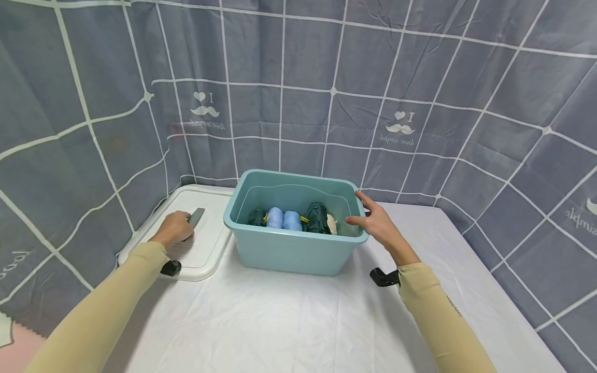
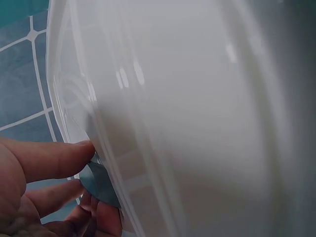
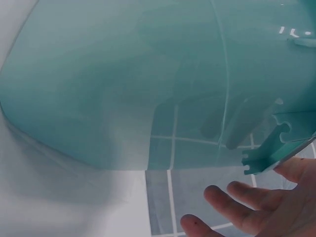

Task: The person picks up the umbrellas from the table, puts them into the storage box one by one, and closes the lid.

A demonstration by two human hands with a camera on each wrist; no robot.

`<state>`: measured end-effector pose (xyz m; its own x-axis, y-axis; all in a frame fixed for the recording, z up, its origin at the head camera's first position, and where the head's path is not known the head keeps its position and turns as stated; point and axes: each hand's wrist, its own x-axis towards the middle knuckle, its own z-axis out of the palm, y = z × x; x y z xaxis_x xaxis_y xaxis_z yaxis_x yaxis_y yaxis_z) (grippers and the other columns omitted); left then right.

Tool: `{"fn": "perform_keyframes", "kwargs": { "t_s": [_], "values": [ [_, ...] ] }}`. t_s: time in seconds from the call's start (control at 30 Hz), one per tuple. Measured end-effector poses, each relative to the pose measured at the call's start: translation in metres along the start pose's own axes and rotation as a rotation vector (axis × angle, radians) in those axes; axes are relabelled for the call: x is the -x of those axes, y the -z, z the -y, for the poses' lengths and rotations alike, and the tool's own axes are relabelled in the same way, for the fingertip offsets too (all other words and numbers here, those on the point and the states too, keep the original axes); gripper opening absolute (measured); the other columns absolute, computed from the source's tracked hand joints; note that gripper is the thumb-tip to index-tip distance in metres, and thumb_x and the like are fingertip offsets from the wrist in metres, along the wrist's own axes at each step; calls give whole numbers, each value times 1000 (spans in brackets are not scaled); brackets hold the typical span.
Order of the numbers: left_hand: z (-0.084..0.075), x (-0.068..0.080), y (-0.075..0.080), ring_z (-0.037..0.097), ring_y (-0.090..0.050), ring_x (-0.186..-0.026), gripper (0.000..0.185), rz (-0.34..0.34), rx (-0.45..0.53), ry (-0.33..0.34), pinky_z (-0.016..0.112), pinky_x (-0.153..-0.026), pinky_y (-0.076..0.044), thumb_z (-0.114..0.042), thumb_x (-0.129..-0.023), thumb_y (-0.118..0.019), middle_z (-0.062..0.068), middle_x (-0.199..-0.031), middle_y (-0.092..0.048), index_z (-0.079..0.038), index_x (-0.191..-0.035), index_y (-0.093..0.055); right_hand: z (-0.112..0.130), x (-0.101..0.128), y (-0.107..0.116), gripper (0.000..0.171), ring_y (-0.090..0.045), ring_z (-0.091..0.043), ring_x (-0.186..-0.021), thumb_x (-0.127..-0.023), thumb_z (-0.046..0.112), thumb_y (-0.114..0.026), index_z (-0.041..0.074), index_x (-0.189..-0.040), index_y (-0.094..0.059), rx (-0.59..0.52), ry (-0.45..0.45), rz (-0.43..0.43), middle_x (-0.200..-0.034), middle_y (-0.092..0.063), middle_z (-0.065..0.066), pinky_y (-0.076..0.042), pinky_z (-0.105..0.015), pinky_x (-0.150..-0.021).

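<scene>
At the left, a white plastic lid (image 1: 205,241) lies flat on the table. My left hand (image 1: 174,228) is over it, its thumb and fingers pinching a grey-blue handle (image 2: 100,182) that sticks up from the lid. A teal plastic bin (image 1: 289,254) stands upright at the centre. Inside are two light blue rolled bundles (image 1: 283,220), dark green bundles (image 1: 317,217) and something cream-coloured (image 1: 331,224). My right hand (image 1: 380,224) is at the bin's right rim, thumb over the inside. In the right wrist view its fingers (image 3: 237,207) spread loosely outside, below the rim.
A white cloth covers the table (image 1: 289,321). Behind and at both sides hangs a grey curtain (image 1: 308,119) with white grid lines, close to the bin's back. Black wrist mounts (image 1: 384,277) stick out beneath both forearms.
</scene>
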<state>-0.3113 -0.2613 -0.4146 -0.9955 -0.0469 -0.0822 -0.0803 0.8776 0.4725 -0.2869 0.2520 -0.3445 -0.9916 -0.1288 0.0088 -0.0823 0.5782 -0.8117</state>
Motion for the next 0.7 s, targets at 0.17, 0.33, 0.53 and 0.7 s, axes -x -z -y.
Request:
{"fn": "perform_keyframes", "kwargs": {
  "t_s": [0.17, 0.33, 0.53, 0.7],
  "values": [
    [-2, -1, 1, 46, -53, -113, 61, -4, 7, 14, 58, -102, -44, -2, -85, -53, 40, -140, -45, 18, -142, -41, -2, -1, 0, 92, -36, -43, -144, -90, 27, -74, 29, -163, -18, -9, 2, 2, -165, -22, -19, -42, -60, -108],
    [-3, -2, 2, 42, -52, -107, 64, 7, 12, 26, 55, -98, -45, -2, -84, -52, 39, -143, -43, 16, -145, -40, -2, -2, -1, 93, -37, -43, -144, -89, 27, -74, 28, -163, -17, -13, 5, 6, -165, -22, -19, -42, -60, -108],
    [-4, -2, 6, 40, -51, -103, 66, 13, 13, 18, 51, -94, -45, -2, -81, -53, 38, -144, -44, 15, -144, -42, -2, -1, -1, 93, -39, -42, -142, -89, 27, -74, 28, -163, -18, -12, -2, -1, -165, -25, -19, -43, -60, -107],
    [-6, -1, 12, 40, -52, -100, 68, 1, 6, -9, 46, -87, -46, -2, -77, -54, 38, -141, -47, 16, -142, -44, -2, -2, -1, 92, -38, -42, -142, -90, 27, -73, 29, -163, -18, -15, -2, -2, -164, -25, -19, -43, -60, -107]
  ]
}}
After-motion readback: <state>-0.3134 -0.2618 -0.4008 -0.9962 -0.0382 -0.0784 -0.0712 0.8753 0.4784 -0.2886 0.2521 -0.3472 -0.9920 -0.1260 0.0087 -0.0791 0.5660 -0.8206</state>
